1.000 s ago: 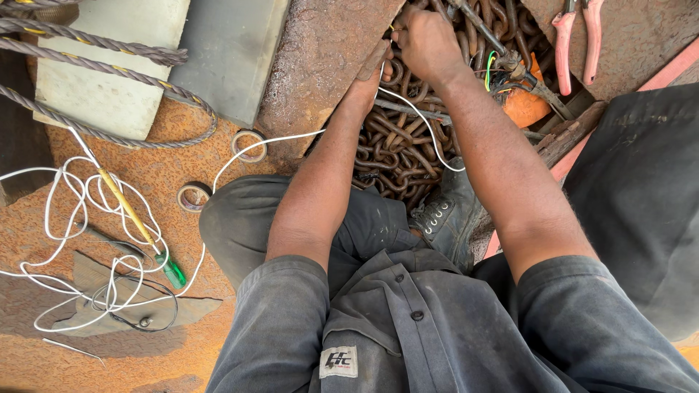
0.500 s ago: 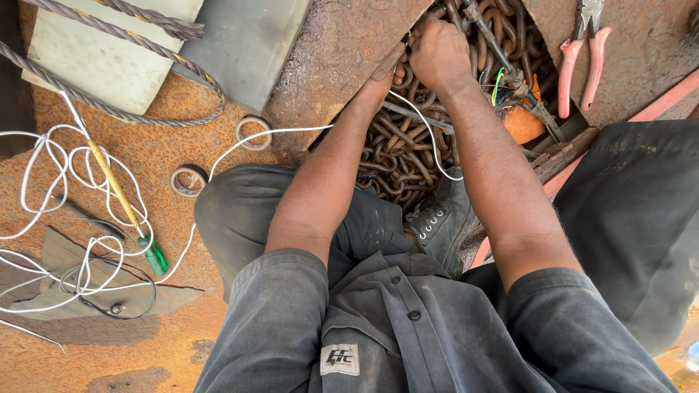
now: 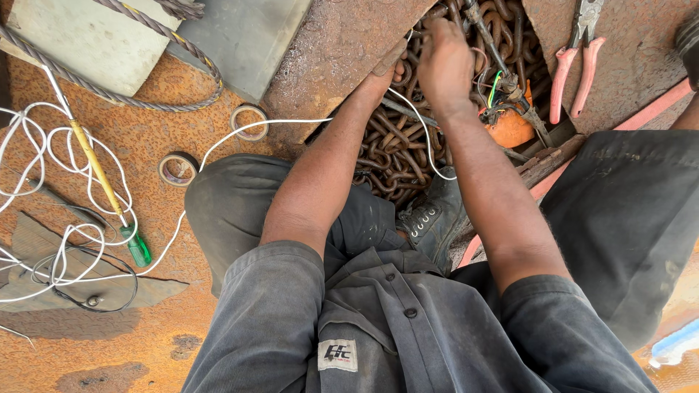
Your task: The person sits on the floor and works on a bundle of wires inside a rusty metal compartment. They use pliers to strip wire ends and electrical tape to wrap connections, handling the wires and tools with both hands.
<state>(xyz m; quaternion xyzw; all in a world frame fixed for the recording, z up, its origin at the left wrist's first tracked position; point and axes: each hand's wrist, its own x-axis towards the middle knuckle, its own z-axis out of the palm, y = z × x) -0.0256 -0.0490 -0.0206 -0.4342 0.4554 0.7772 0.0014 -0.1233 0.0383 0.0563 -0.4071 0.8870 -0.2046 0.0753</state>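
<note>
Fingers curled, right hand (image 3: 445, 64) and left hand (image 3: 389, 71) reach over rusty chain (image 3: 389, 149).

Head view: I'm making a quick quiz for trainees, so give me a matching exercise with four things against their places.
Things:
1. pliers
2. screwdriver
3. tape rolls
4. chain

Places:
A. piled in the opening below both hands
B. on the rusty plate at upper right, pink handles toward the person
C. on the rusty deck between the white wire loops and the left knee
D. among the white wire loops at left

Pairs: 1-B, 2-D, 3-C, 4-A
</note>
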